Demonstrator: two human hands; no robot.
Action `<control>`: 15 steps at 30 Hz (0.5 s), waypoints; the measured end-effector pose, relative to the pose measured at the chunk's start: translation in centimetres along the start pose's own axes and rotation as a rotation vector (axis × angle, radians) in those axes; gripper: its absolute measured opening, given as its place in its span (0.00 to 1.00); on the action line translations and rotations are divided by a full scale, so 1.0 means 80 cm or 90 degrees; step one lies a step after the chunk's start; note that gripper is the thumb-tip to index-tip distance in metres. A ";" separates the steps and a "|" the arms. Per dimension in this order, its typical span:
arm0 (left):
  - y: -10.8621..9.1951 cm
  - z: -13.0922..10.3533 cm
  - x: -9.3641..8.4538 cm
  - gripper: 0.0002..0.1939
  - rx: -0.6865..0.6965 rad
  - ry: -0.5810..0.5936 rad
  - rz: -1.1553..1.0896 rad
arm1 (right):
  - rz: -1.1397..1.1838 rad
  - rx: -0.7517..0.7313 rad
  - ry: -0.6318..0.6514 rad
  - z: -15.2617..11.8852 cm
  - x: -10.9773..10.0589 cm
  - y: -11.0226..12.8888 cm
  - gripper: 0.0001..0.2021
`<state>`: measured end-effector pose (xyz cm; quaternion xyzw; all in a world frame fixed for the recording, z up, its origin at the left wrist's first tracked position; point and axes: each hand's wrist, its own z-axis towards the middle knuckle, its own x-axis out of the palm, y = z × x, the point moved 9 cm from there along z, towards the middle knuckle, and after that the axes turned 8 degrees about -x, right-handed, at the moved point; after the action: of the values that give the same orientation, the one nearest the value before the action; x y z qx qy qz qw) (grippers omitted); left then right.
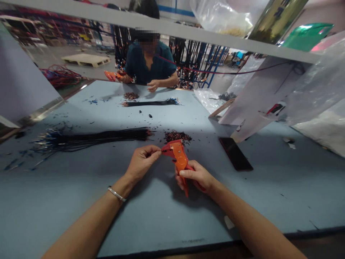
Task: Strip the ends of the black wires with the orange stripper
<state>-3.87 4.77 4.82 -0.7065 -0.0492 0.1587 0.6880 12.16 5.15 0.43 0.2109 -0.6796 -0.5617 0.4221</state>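
Note:
My right hand (195, 175) is wrapped round the handles of an orange and red wire stripper (178, 154), its jaws pointing left. Thumb and fingers of my left hand (144, 160) are pinched together right at those jaws, on what looks like a wire end, mostly hidden by the fingers. Just beyond my left hand lies a long bundle of black wires (105, 137), with blue and silvery ends at the left and copper-coloured ends at the right. A heap of small black and copper-coloured scraps (178, 136) sits behind the stripper.
Across the blue-grey table (151, 223), a co-worker (151, 61) holds another orange tool (111, 75) near a second wire bundle (151, 103) and scrap heap (131, 96). A dark phone (235, 154) lies right of my hands. A shelf beam (178, 30) crosses above, bearing plastic bags (223, 18).

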 end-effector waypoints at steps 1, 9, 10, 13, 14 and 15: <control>0.000 0.000 0.000 0.13 -0.004 0.002 -0.002 | 0.000 -0.001 0.001 0.000 0.000 0.000 0.16; 0.005 0.001 0.003 0.13 -0.014 0.024 0.003 | -0.006 0.011 -0.016 -0.001 -0.002 0.000 0.17; 0.006 0.002 0.002 0.13 -0.013 0.024 0.004 | -0.009 0.010 -0.014 0.000 -0.001 0.001 0.17; 0.007 0.002 0.001 0.13 -0.010 0.026 0.009 | -0.024 0.006 -0.008 0.001 -0.001 0.001 0.17; 0.007 0.002 0.001 0.12 -0.008 0.026 0.010 | -0.030 0.004 -0.007 0.001 -0.001 0.001 0.17; 0.007 0.002 0.001 0.12 -0.007 0.028 0.011 | -0.037 0.003 -0.007 0.001 -0.001 0.000 0.17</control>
<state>-3.93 4.96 4.27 -0.7138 -0.0290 0.1486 0.6838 12.14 5.27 0.40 0.2283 -0.6772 -0.5730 0.4011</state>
